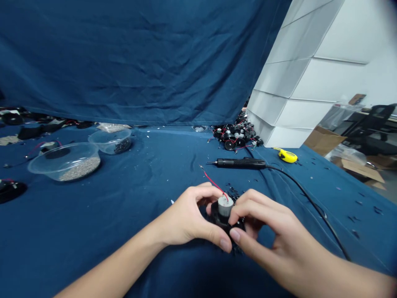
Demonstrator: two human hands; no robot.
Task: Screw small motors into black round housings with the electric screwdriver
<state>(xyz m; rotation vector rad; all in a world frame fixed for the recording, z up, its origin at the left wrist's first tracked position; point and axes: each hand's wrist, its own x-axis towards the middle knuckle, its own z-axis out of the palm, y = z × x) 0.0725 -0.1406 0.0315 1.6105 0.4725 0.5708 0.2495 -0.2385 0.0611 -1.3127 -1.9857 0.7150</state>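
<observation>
Motor assembly [225, 210] held low between fingers, contact with table [139, 198] hidden. Black base [218, 218] clasped by left hand [190, 215], apparently for steadiness; right edge pinched by right hand [277, 221]. Red wire [214, 183] left clear of grip.

1. Curves the left hand [189, 217] like a C, thumb [215, 236] stretched out low.
2. Bends the fingers [259, 210] of the right hand [281, 231], thumb tips close.
3. Slants both bare arms [127, 260] inward.
</observation>
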